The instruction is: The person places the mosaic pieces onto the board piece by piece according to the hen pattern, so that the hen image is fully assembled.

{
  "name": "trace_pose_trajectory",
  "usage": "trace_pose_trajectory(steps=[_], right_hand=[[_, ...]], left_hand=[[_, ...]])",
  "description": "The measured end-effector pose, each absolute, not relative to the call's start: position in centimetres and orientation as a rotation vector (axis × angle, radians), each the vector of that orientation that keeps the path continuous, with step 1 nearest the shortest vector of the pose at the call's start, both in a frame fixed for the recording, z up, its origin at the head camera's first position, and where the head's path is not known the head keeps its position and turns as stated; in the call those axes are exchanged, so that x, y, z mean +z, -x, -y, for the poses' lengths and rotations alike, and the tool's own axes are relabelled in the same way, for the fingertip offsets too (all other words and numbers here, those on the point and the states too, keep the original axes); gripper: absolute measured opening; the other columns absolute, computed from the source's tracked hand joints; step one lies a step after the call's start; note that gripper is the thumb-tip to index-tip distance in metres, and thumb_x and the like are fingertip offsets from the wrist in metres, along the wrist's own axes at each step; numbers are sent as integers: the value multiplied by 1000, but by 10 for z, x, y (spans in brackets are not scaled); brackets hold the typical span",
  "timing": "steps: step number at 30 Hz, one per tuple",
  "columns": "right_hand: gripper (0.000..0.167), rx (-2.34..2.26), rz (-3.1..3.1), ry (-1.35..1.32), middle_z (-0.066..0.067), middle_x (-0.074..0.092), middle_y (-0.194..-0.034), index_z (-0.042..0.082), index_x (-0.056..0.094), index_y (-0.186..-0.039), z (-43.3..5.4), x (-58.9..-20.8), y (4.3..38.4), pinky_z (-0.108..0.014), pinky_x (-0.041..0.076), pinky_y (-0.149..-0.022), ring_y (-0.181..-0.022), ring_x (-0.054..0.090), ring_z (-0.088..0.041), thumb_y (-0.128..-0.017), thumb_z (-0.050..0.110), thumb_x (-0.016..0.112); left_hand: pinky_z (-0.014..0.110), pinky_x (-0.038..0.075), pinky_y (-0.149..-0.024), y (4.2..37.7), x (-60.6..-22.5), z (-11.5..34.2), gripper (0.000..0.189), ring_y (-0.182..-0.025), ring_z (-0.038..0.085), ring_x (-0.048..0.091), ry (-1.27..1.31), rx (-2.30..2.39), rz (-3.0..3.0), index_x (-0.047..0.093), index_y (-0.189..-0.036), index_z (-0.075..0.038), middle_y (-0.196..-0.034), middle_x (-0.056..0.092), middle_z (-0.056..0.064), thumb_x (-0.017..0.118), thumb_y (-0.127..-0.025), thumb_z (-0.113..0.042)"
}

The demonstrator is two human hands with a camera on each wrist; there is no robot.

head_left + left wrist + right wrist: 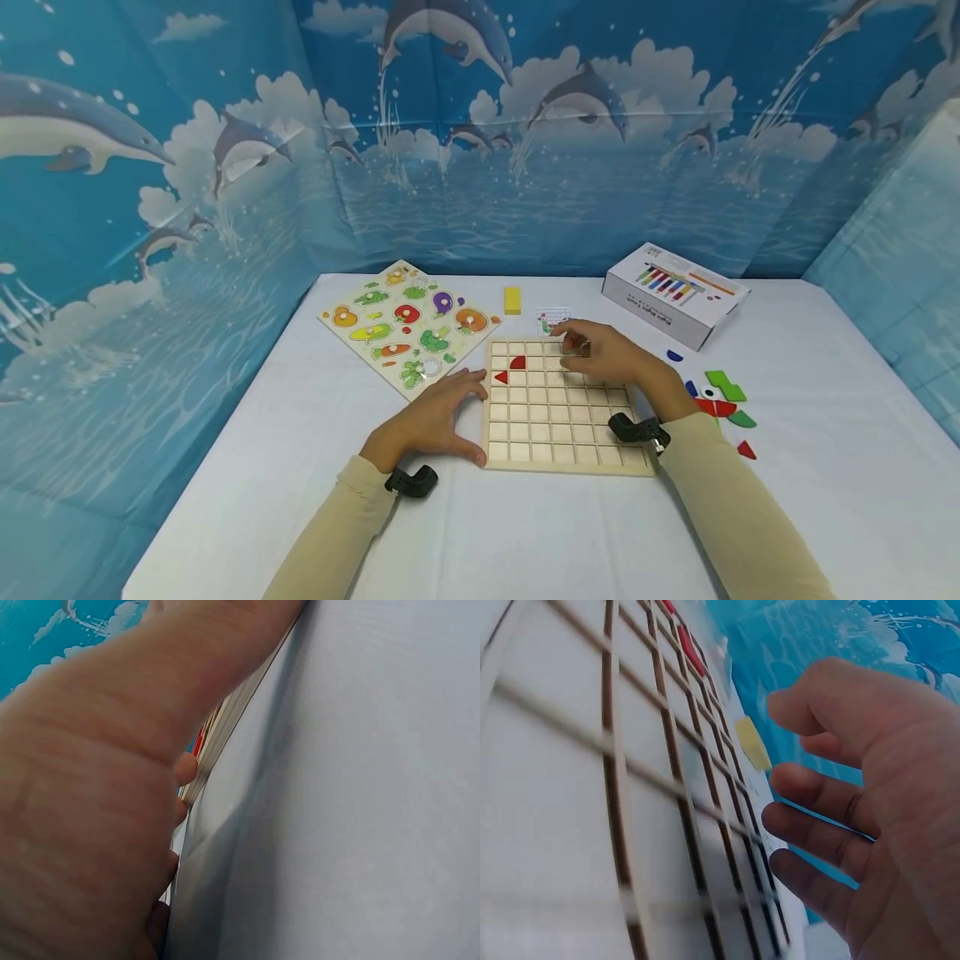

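A wooden grid board [567, 468] lies flat on the white table. Two red pieces sit in its upper left squares: a quarter-circle [518, 362] and a triangle [502, 377]. My left hand [438, 417] rests along the board's left edge, thumb and fingers spread against it; in the left wrist view the palm hides much of the contact. Above the board's upper right part hovers my right hand [600, 357], its fingers loosely bent. The right wrist view shows nothing between the right thumb and fingers [810, 821]. A small printed card [553, 319] lies just beyond that hand.
Loose coloured pieces lie right of the board, among them green parallelograms [725, 385], a red piece [716, 407] and a red triangle [746, 450]. A vegetable puzzle board [352, 340] is at back left, a yellow block [512, 300] behind the grid, a white box [671, 300] at back right.
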State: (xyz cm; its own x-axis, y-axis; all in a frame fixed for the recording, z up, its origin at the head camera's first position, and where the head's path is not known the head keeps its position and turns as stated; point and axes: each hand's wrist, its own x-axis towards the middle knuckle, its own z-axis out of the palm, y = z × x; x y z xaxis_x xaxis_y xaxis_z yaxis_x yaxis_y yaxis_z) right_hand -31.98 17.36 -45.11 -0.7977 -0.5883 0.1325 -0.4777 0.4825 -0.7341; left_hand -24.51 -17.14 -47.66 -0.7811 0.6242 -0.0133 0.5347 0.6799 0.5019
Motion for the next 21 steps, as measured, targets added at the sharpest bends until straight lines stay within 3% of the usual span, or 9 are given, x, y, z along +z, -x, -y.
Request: trace_pose_trajectory(steps=[7, 14, 21], right_hand=[[37, -1056, -2758, 876, -11, 65, -110, 1, 62, -129, -229, -437, 298, -48, 52, -85, -101, 59, -26, -95, 11, 71], [37, -772, -2903, 506, -5, 61, -100, 5, 66, -123, -289, -436, 269, -39, 57, -76, -93, 54, -26, -90, 17, 75], [35, -715, -2940, 364, -9, 61, -98, 2, 67, -117, -343, -448, 253, -39, 59, -70, -92, 54, -32, -85, 13, 79]], left_hand=[[43, 17, -122, 246, -476, 170, 89, -152, 18, 15, -951, 734, -2709, 50, -128, -28, -165, 26, -8, 85, -60, -72], [46, 20, -121, 242, -472, 170, 88, -152, 21, 18, -941, 744, -2706, 51, -127, -26, -164, 28, -5, 86, -60, -71], [46, 19, -121, 242, -471, 170, 87, -152, 23, 18, -950, 756, -2698, 52, -127, -25, -164, 28, -4, 87, -61, -69]])
